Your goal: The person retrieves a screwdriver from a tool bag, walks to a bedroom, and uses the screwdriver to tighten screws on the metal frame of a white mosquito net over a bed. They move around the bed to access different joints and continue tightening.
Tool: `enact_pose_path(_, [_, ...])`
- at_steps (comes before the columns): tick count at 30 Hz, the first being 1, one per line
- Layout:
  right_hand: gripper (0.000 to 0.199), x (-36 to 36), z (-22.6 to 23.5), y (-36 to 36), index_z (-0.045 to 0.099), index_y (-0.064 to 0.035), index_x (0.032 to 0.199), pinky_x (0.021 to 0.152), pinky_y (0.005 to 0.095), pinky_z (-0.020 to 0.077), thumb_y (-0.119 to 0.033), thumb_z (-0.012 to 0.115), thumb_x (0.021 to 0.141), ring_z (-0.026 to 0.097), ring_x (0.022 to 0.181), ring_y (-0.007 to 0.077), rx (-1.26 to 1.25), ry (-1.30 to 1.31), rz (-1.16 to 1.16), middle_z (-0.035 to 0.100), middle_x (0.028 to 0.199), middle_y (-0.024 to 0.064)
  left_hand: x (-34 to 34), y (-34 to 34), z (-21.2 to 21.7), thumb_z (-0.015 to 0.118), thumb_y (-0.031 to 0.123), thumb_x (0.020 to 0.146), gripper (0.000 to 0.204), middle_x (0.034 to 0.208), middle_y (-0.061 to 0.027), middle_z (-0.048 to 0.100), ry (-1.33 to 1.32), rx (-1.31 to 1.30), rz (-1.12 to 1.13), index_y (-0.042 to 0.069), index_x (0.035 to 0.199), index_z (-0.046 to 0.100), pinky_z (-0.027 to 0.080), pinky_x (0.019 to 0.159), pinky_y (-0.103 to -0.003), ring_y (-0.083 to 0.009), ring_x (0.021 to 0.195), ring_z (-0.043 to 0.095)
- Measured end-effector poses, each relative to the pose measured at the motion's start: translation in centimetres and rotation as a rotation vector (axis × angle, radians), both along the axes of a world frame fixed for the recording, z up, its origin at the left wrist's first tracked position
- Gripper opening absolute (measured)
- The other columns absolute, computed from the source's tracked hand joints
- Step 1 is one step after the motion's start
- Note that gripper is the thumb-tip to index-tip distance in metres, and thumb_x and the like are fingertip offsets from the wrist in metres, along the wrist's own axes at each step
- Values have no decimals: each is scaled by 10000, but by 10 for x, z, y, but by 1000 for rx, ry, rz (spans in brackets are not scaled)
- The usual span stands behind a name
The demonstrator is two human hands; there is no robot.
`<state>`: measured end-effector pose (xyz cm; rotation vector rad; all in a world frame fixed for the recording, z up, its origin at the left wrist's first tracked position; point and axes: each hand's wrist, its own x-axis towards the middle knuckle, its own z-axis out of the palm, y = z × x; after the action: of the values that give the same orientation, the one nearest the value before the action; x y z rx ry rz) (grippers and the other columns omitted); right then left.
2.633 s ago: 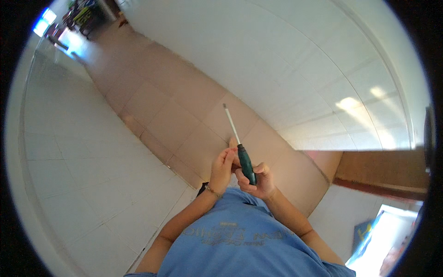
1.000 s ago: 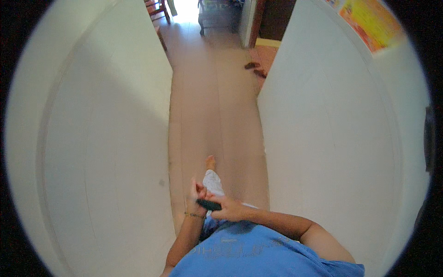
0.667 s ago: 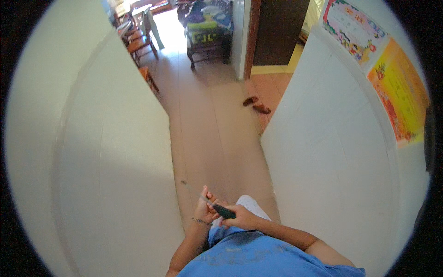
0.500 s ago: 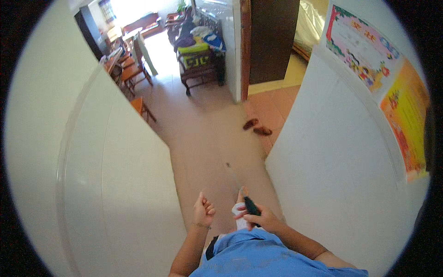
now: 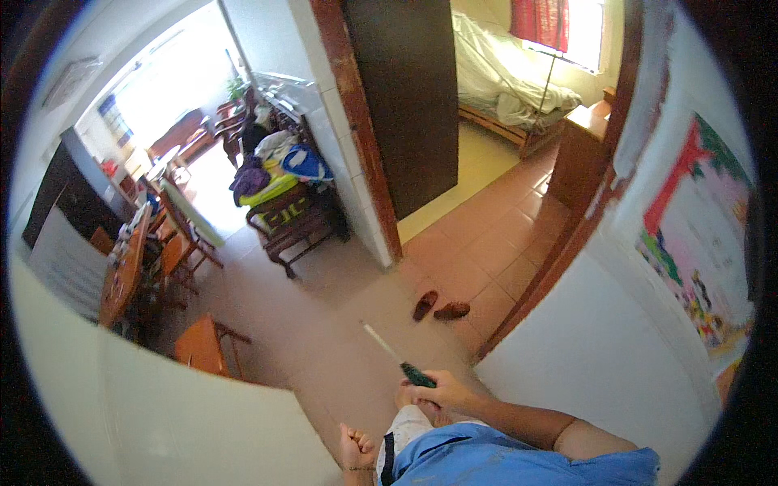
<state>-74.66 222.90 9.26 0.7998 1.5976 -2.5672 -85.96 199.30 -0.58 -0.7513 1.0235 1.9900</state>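
In my right hand (image 5: 442, 391) is a screwdriver (image 5: 417, 375) with a dark green handle; its long, thin, pale shaft points forward and to the left over the floor. The fingers are closed round the handle, in front of my blue shirt. Lower down and to the left, my left hand (image 5: 355, 447) hangs in a loose fist beside my white shorts, with nothing visible in it. The low, pale wall (image 5: 219, 421) is the surface nearest to that hand.
Brown slippers (image 5: 440, 307) lie in the doorway on the right, beside an open dark door (image 5: 405, 105). A bed (image 5: 519, 121) shows beyond. Ahead stand a wooden bench (image 5: 284, 231) heaped with clothes and an orange-brown chair (image 5: 203, 347). A poster (image 5: 705, 235) hangs on the right wall.
I have moved forward and the view has swung right, bringing the doorway and bed into sight. The screwdriver has swung out so its shaft shows clearly; my left hand is lower.
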Motion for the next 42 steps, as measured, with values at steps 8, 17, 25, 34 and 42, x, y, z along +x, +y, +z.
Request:
enact_pose_path(8, [329, -145, -13, 126, 593, -34, 1106, 405, 210, 387, -195, 646, 824, 485, 478, 60, 26, -50, -273, 585, 689, 10, -175, 174, -19, 521, 275, 925, 166, 556, 58, 290, 28, 77, -298, 119, 879, 549, 220, 369, -211, -68, 417, 242])
enact_pose_path(17, [274, -186, -27, 313, 590, -26, 1006, 393, 220, 351, -240, 637, 841, 473, 480, 70, -67, 12, -812, 527, 648, 10, -288, 432, 29, 516, 400, 917, 360, 531, 47, 299, -15, 101, -636, 146, 664, 478, 208, 360, -208, -70, 404, 214])
enact_pose_path(25, [256, -170, -62, 503, 640, -28, 889, 432, 233, 409, -274, 665, 824, 542, 552, 85, 17, -87, -845, 588, 659, 21, -255, 653, 13, 516, 322, 911, 351, 609, 3, 392, -150, 130, -705, 132, 635, 414, 301, 403, -238, -116, 500, 348])
enact_pose_path(34, [250, -135, -53, 728, 620, -24, 890, 430, 241, 386, -264, 652, 826, 488, 505, 82, 106, -240, -717, 549, 639, 10, -268, 843, 7, 547, 186, 858, 186, 652, 9, 443, 5, 106, -630, 129, 705, 458, 350, 467, -234, -107, 559, 410])
enact_pose_path(42, [229, -143, -62, 923, 606, -28, 864, 428, 230, 366, -256, 584, 873, 459, 485, 77, 58, -330, -628, 529, 637, 1, -309, 1015, -46, 541, 323, 889, 312, 591, -6, 461, -177, -46, -447, 153, 639, 461, 370, 434, -265, -136, 487, 405])
